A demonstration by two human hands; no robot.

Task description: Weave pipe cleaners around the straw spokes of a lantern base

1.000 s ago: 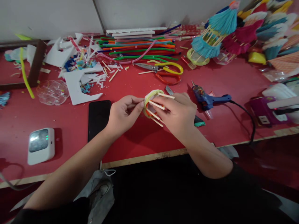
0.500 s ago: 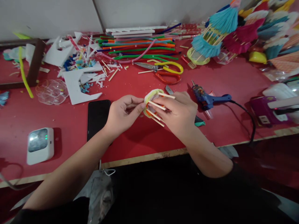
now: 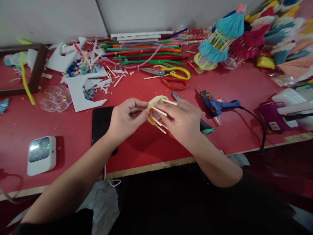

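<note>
Between my two hands, above the red table, is a small round craft base (image 3: 151,120) with a pale yellow rim, some orange inside and several thin wooden sticks (image 3: 160,111) standing out from it towards me. My left hand (image 3: 128,117) pinches the left edge of the rim between thumb and forefinger. My right hand (image 3: 183,119) is closed on the base from the right, its fingers reaching in among the sticks. Its fingertips are partly hidden. A utility knife (image 3: 206,127) lies on the table, partly covered by my right hand.
A blue glue gun (image 3: 215,102) lies to the right, its cord running to a purple power socket (image 3: 271,116). Scissors (image 3: 168,75) and coloured pipe cleaners (image 3: 146,52) lie behind. A black phone (image 3: 101,125) and a white device (image 3: 42,155) are at left. Finished-looking paper-fringed models (image 3: 215,49) stand back right.
Both hands have shifted slightly left together with the craft base. The grip of each hand on it looks the same.
</note>
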